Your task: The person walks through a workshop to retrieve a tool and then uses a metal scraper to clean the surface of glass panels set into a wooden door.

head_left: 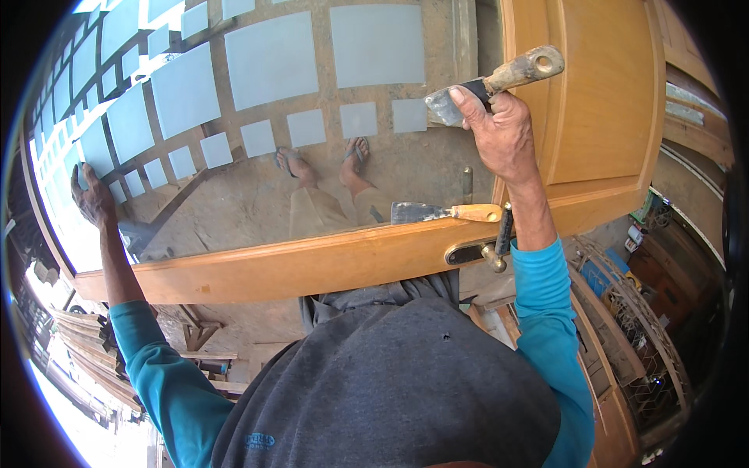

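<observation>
A wooden door (328,253) with a glass panel (257,191) lies across in front of me. Pale frosted squares (273,61) pattern the glass. My right hand (503,134) is raised over the right side of the glass, closed round a putty knife (524,70) near where blade meets handle. Its blade points left, thumb on the metal, and its worn wooden handle sticks out to the upper right. At the far left my left hand (95,199) rests on the glass, fingers apart and holding nothing. A second putty knife (476,212) lies on the near frame edge, its dark blade over the glass.
A lever handle (493,253) juts from the door's near edge, below my right forearm. Solid wood panelling (605,93) fills the door's right side. Stacked timber strips (90,351) lie at lower left. Boards and a wire-like frame (632,312) stand at right. My sandalled feet show through the glass.
</observation>
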`<state>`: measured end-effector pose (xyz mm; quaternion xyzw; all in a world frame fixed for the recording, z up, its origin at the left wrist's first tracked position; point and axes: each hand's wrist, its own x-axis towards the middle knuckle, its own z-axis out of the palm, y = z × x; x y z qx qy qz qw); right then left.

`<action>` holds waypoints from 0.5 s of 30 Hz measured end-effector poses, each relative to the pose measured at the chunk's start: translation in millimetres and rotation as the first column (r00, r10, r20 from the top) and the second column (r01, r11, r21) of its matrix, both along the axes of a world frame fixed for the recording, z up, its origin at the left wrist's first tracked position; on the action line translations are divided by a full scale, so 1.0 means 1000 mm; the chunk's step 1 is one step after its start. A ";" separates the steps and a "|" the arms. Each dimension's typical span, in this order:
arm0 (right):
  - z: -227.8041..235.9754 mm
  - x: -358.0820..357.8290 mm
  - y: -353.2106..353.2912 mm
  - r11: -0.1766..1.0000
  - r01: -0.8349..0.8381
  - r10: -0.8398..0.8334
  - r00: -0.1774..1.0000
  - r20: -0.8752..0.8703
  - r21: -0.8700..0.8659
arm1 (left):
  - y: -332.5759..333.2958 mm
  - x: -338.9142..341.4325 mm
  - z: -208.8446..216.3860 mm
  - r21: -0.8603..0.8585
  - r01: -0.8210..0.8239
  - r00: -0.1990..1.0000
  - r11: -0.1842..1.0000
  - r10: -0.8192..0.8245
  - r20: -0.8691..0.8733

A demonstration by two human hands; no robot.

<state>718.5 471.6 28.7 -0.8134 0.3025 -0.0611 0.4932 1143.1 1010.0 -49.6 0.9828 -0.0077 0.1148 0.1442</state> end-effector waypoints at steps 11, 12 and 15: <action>-0.003 -0.002 -0.005 1.000 0.012 -0.013 1.000 -0.002 -0.003 | 0.002 0.001 -0.001 -0.026 -0.006 1.000 1.000 0.005 -0.011; -0.001 0.000 -0.003 1.000 -0.007 0.007 1.000 0.001 0.002 | 0.000 0.001 -0.001 -0.023 -0.007 1.000 1.000 0.007 -0.012; -0.003 0.000 -0.003 0.999 -0.039 0.039 0.999 0.007 0.008 | 0.002 0.000 0.000 -0.005 -0.013 1.000 1.000 0.013 -0.006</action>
